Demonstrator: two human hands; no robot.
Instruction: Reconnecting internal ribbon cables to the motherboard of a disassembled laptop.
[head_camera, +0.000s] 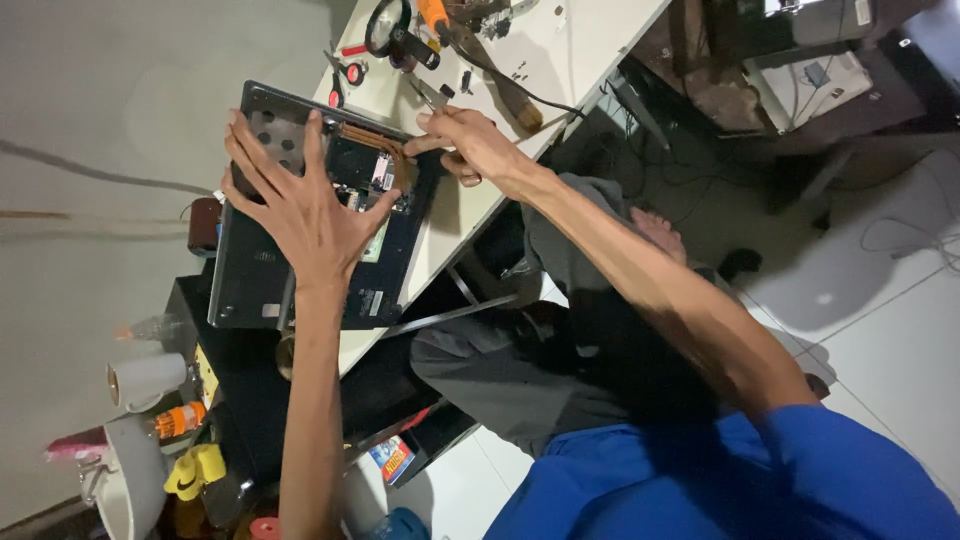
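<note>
**One hand pins the opened laptop while the other works at its edge**

The laptop (300, 215) lies bottom-up on the white tabletop (560, 55), near the edge closest to the seated person. Part of its back cover is off, so the copper heat pipe (375, 140) and the dark boards under it are bare. It sits slightly askew, one end overhanging a dark box beside the tabletop, which is probably why it needs holding.

The left hand (300, 210) is spread wide and flat, fingers fanned over the perforated part of the shell and the palm over the open bay. It grips nothing; it presses down, and I take that as a way to keep the machine from sliding. The right hand (475, 145) comes in from the other side, at the laptop's far corner by the heat pipe. Its fingers are curled together, the forefinger stretched toward the casing. I cannot tell whether it pinches a small part or tool, or only touches the edge.

Beyond that, the tools lie within arm's reach past the laptop: red-handled scissors (345, 75), a round magnifier (388, 25), an orange-handled tool (433, 15) with a dark cable running off it, and small dark bits that look like loose screws or parts scattered on the white surface. To the person's left, off the tabletop, stand a pale roll (145, 380), an orange-capped bottle (180, 420) and something yellow (195, 470).
</note>
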